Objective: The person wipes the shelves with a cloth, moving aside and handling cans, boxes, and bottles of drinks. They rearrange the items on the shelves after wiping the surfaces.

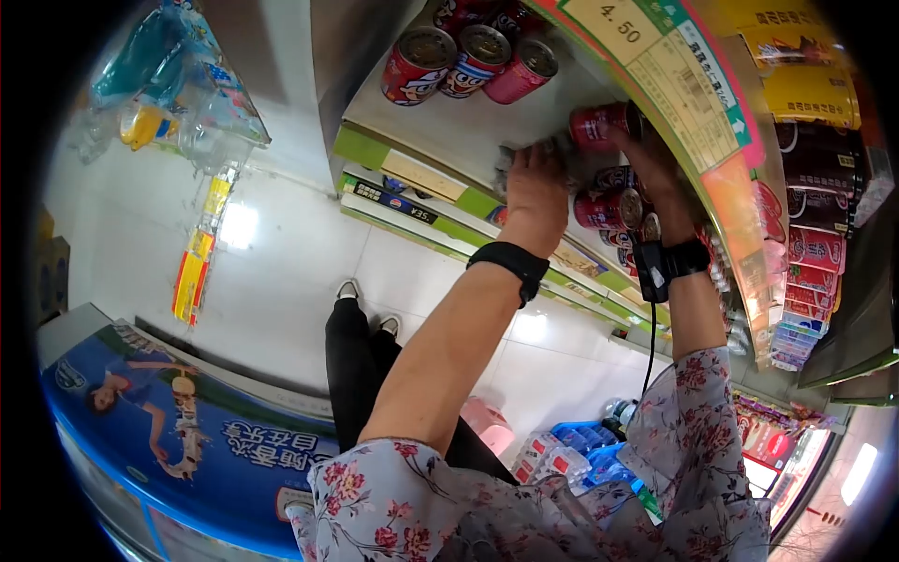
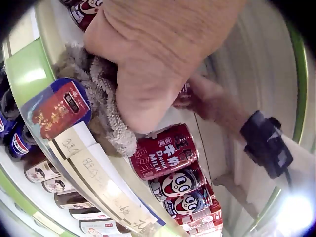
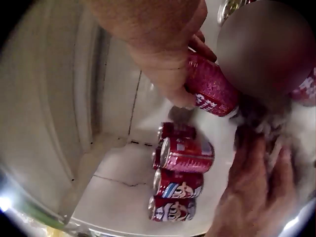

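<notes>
In the upper middle of the head view, the left hand (image 1: 537,192) has its fingers bent round a fuzzy grey cloth (image 2: 111,106) and the right hand (image 1: 655,173) grips a red can (image 1: 597,125) just beside it, over a white shelf (image 1: 449,129) with three more cans (image 1: 482,62) to the upper left.

downward head and closer wrist views share cloth (image 2: 102,96).

Floor (image 1: 290,248) glare, fisheye distortion, dark corners
</notes>
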Demonstrator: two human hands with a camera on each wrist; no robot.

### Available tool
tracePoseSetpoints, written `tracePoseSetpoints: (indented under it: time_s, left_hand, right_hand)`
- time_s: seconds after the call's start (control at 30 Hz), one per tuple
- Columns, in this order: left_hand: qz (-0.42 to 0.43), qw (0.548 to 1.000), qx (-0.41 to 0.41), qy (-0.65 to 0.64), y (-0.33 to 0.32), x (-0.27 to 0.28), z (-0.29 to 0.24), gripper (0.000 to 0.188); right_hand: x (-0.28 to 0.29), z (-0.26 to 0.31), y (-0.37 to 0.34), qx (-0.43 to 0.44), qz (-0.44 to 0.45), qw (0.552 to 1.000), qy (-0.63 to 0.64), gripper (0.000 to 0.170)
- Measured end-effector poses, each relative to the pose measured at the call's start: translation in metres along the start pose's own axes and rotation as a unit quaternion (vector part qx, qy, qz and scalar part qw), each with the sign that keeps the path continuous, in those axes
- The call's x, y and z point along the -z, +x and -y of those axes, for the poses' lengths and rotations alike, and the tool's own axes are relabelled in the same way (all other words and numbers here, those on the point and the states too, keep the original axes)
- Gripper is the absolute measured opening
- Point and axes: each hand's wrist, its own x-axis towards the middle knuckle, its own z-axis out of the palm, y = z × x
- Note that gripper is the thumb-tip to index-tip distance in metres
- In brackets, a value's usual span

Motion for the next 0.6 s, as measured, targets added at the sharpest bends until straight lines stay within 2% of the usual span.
tracePoseSetpoints:
  time_s: [0.03, 0.07, 0.13, 0.17, 0.23, 0.27, 0.37, 0.47, 0.53, 0.57, 0.6]
  left_hand:
    - [-0.002, 1.0, -0.001, 0.004, 0.001, -0.002, -0.004, 0.054]
    - [-0.004, 1.0, -0.002, 0.008, 0.003, -0.004, -0.008, 0.054]
    - [0.015, 1.0, -0.02, 0.019, 0.004, -0.003, -0.011, 0.052]
    - [0.025, 0.999, -0.029, 0.025, 0.005, -0.002, -0.011, 0.051]
    - [0.02, 0.999, -0.024, 0.008, 0.005, -0.003, -0.011, 0.05]
    - [0.018, 1.0, -0.022, 0.0, 0.004, -0.003, -0.01, 0.05]
    - [0.118, 0.993, -0.022, 0.015, -0.001, 0.022, -0.01, 0.05]
    - [0.036, 0.987, 0.014, -0.156, 0.003, -0.003, -0.008, 0.052]
    - [-0.028, 0.996, 0.008, -0.089, 0.003, -0.015, -0.01, 0.052]
    - [-0.051, 0.997, 0.008, -0.064, 0.007, -0.02, -0.011, 0.052]
    - [-0.075, 0.996, 0.009, -0.038, 0.009, -0.023, -0.012, 0.052]
  right_hand:
    - [0.008, 0.014, 0.004, -0.047, 0.066, 0.989, 0.126, 0.071]
    - [0.02, 0.028, 0.011, -0.094, 0.13, 0.955, 0.248, 0.07]
    - [0.015, 0.055, 0.011, -0.072, 0.161, 0.939, 0.296, 0.07]
    - [0.0, 0.071, 0.003, -0.004, 0.129, 0.966, 0.223, 0.072]
    - [-0.017, 0.102, -0.013, 0.08, 0.083, 0.986, 0.124, 0.075]
    - [-0.02, 0.117, -0.021, 0.096, 0.072, 0.988, 0.101, 0.077]
    - [-0.041, 0.137, -0.029, 0.096, 0.04, 0.993, 0.055, 0.081]
    - [-0.049, 0.143, -0.034, 0.084, 0.043, 0.993, 0.071, 0.084]
    - [-0.048, 0.141, -0.037, 0.077, 0.054, 0.991, 0.099, 0.085]
    - [-0.047, 0.136, -0.041, 0.118, 0.038, 0.988, 0.091, 0.081]
    - [-0.04, 0.128, -0.045, 0.085, 0.071, 0.979, 0.171, 0.078]
